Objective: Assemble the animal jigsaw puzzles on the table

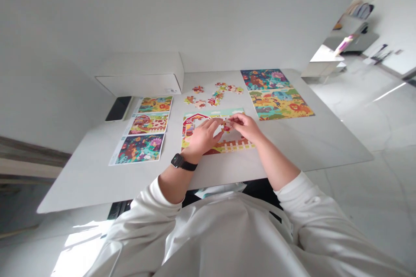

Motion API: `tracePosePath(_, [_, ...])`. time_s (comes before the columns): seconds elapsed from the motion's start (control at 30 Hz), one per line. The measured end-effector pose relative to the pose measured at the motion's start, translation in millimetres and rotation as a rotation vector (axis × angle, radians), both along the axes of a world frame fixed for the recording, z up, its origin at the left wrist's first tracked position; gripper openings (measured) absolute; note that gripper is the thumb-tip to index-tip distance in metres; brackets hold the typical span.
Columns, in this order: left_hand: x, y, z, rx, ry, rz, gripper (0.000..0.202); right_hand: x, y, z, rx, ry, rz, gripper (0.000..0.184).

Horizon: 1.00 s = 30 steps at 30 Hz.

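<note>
A partly built farm jigsaw [195, 121] with a red barn and a white fence lies on the white table [308, 143] in front of me. My left hand [203, 136], with a black watch on its wrist, rests on the jigsaw, fingers curled toward a small reddish puzzle piece [226, 128]. My right hand [245, 125] meets it from the right, and its fingertips pinch that same piece over the middle of the jigsaw. Several loose pieces [212, 94] lie scattered just beyond the jigsaw.
Two finished jigsaws [276, 95] lie at the right rear. A sheet with three reference pictures [146, 132] lies at the left, with a black phone [118, 108] beside it. A white box [143, 73] stands at the rear left against the wall.
</note>
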<state>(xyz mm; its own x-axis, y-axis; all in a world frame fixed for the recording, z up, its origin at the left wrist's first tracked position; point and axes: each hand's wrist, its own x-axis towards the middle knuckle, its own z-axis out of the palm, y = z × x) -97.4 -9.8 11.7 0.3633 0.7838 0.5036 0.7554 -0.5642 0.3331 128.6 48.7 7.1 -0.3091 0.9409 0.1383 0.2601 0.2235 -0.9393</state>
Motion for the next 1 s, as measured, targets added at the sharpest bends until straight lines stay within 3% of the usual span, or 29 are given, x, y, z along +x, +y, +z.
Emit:
tracePosePath(0.2, [-1.6, 0.0, -0.6, -0.030, 0.014, -0.018, 0.037, 7.7, 2.9, 2.6, -0.058, -0.132, -0.012, 0.029])
tracePosePath(0.4, [-4.0, 2.9, -7.3, -0.069, 0.049, -0.065, 0.039, 28.0, 13.9, -0.7, -0.156, -0.168, 0.094, 0.019])
tracePosePath(0.6, [-3.0, 3.1, -7.7, -0.097, 0.062, -0.133, 0.037, 38.4, 12.9, 7.0, -0.264, -0.171, 0.150, 0.013])
tracePosePath(0.77, [-1.9, 3.5, -8.8, -0.095, 0.067, -0.166, 0.033, 37.8, 11.5, 7.9, -0.284, -0.226, 0.179, 0.011])
tracePosePath(1.0, [-1.0, 4.5, -8.1, -0.122, 0.071, -0.220, 0.032, 39.9, 12.1, 3.8, -0.183, -0.375, 0.140, 0.011])
